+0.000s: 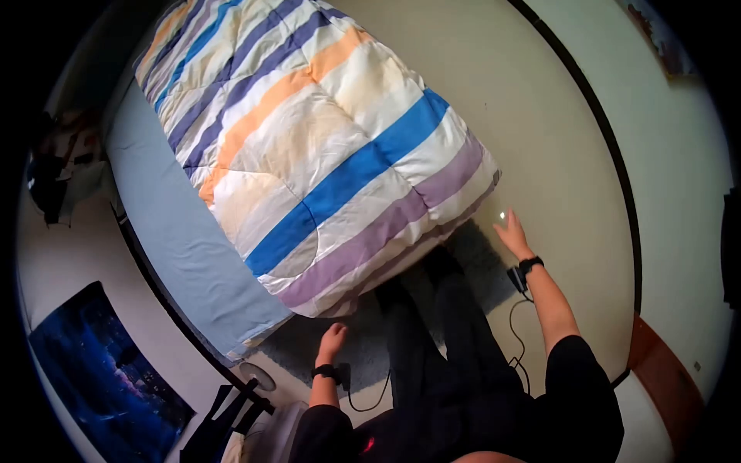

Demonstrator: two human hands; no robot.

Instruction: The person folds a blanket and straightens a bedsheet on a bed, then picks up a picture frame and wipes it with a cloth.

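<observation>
A striped comforter in white, blue, purple and orange lies across the bed, its near edge hanging over the end. The pale blue sheet shows along the bed's left side. Just below the comforter's near edge is my left hand, its fingers curled in and nothing visible in them. My right hand is over the floor, beside the comforter's right corner and apart from it. Its fingers and thumb are spread, with nothing held. Both wrists wear black bands with cables.
Under my feet lies a grey rug at the bed's end. Pale floor runs along the right side to a wall with dark trim. A dark blue picture hangs at lower left, near a small round grey object. Loose cables hang by my legs.
</observation>
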